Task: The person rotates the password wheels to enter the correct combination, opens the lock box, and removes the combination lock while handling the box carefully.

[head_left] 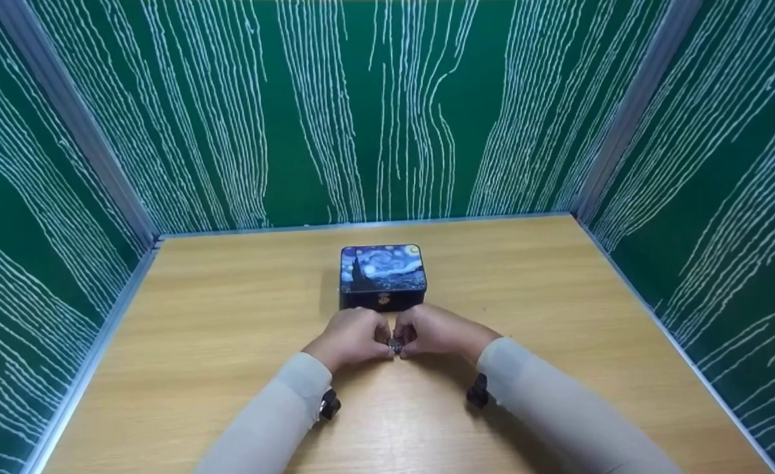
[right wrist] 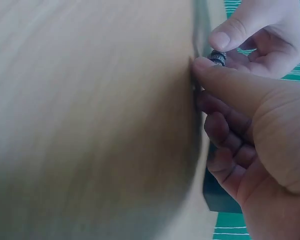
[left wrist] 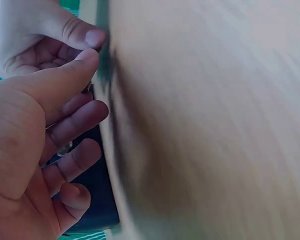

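My left hand and right hand meet at the fingertips, low over the table. Between them they pinch a small dark cylindrical piece, with thumbs and forefingers at its two sides. In the right wrist view this dark piece shows ridged bands with pale markings, partly covered by the thumbs; its exact kind I cannot tell. Just beyond the hands stands a closed dark box with a swirling blue night-sky picture on its lid. A metal latch sits on its front side.
The light wooden table carries the box near its far middle. Green panels with white wavy lines enclose the back and both sides, with grey metal posts at the corners. Dark wrist cameras hang under both sleeves.
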A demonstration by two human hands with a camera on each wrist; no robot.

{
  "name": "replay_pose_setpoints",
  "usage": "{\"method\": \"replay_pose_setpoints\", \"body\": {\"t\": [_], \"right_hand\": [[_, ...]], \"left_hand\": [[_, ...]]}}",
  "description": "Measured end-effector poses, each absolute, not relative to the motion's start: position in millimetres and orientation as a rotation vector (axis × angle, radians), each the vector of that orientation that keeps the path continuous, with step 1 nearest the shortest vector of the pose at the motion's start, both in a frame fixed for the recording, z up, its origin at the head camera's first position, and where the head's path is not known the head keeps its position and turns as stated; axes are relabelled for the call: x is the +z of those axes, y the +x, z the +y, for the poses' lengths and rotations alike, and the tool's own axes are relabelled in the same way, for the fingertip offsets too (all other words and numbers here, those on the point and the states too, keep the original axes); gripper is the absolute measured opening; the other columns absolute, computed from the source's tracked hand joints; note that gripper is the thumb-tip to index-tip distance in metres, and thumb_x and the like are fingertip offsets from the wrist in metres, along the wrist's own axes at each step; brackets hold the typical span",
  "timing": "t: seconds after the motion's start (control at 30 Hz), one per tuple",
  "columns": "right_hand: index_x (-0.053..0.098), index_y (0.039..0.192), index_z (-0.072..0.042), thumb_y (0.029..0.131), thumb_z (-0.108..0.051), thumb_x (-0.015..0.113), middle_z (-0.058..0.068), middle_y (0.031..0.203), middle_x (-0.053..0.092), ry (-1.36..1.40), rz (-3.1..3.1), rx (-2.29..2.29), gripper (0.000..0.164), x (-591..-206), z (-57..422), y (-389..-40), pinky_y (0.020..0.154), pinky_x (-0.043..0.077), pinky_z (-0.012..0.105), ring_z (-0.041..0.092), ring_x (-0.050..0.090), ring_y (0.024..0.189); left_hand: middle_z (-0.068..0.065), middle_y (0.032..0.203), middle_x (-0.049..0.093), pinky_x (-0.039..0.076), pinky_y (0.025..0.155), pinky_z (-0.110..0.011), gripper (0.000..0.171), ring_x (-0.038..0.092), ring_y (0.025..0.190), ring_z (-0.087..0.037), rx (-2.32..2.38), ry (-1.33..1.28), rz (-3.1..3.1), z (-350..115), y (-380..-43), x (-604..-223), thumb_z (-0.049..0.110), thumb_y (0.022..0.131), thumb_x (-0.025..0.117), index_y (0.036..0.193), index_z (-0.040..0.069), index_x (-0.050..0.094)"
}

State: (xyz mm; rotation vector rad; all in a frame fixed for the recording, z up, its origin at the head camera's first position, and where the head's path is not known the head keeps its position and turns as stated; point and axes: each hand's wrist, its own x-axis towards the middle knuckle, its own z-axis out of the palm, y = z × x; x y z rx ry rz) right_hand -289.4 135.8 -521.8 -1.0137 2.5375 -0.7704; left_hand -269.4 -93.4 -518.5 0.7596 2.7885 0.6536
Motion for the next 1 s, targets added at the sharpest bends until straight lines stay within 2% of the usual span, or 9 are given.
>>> {"method": "replay_pose_setpoints", "body": {"t": [0.3, 0.5, 0.7, 0.8, 0.93, 1.0], "right_hand": [[0.086, 0.108, -0.006, 0.093, -0.008, 0.092, 0.000, 0.085, 0.079, -0.990, 2.473, -0.813, 0.016, -524, 142, -285, 0.065, 0.052, 0.018, 0.001, 0.061, 0.071], [0.087, 0.113, -0.009, 0.094, -0.010, 0.092, -0.004, 0.087, 0.080, -0.965, 2.468, -0.776, 0.020, -525, 146, -282, 0.067, 0.055, 0.018, 0.000, 0.063, 0.073], [0.086, 0.111, -0.012, 0.091, -0.011, 0.096, -0.003, 0.087, 0.079, -0.884, 2.453, -0.832, 0.023, -519, 149, -281, 0.067, 0.057, 0.021, 0.007, 0.068, 0.074], [0.085, 0.111, -0.012, 0.089, -0.014, 0.098, -0.003, 0.088, 0.079, -0.841, 2.440, -0.863, 0.026, -513, 152, -282, 0.067, 0.058, 0.022, 0.009, 0.069, 0.075], [0.085, 0.111, -0.013, 0.096, -0.014, 0.090, -0.005, 0.094, 0.081, -0.831, 2.468, -0.854, 0.016, -501, 158, -284, 0.074, 0.063, 0.026, 0.010, 0.073, 0.081], [0.084, 0.112, -0.015, 0.101, -0.014, 0.085, -0.005, 0.099, 0.082, -0.786, 2.508, -0.862, 0.012, -492, 162, -286, 0.080, 0.066, 0.030, 0.012, 0.075, 0.087]], "left_hand": [[0.016, 0.071, 0.067, 0.051, 0.073, -0.033, 0.026, 0.061, 0.074, -0.009, 0.641, 0.752, 2.804, -88, -265, -526, 0.044, 0.086, 0.100, 0.084, 0.025, 0.083], [0.016, 0.071, 0.069, 0.053, 0.072, -0.032, 0.026, 0.062, 0.072, -0.008, 0.654, 0.774, 2.792, -86, -262, -531, 0.045, 0.087, 0.099, 0.085, 0.024, 0.084], [0.010, 0.089, 0.082, 0.063, 0.085, -0.038, 0.024, 0.073, 0.084, -0.013, 0.670, 0.717, 2.817, -102, -260, -525, 0.042, 0.090, 0.097, 0.097, 0.021, 0.088], [0.006, 0.099, 0.082, 0.063, 0.091, -0.042, 0.023, 0.073, 0.093, -0.016, 0.713, 0.640, 2.821, -113, -261, -518, 0.039, 0.094, 0.093, 0.104, 0.019, 0.087], [0.005, 0.104, 0.077, 0.062, 0.093, -0.042, 0.021, 0.069, 0.097, -0.018, 0.809, 0.513, 2.826, -128, -261, -507, 0.037, 0.101, 0.088, 0.111, 0.019, 0.087], [0.003, 0.109, 0.077, 0.063, 0.098, -0.044, 0.020, 0.069, 0.103, -0.021, 0.866, 0.464, 2.856, -134, -263, -500, 0.037, 0.103, 0.086, 0.113, 0.020, 0.087]]}}
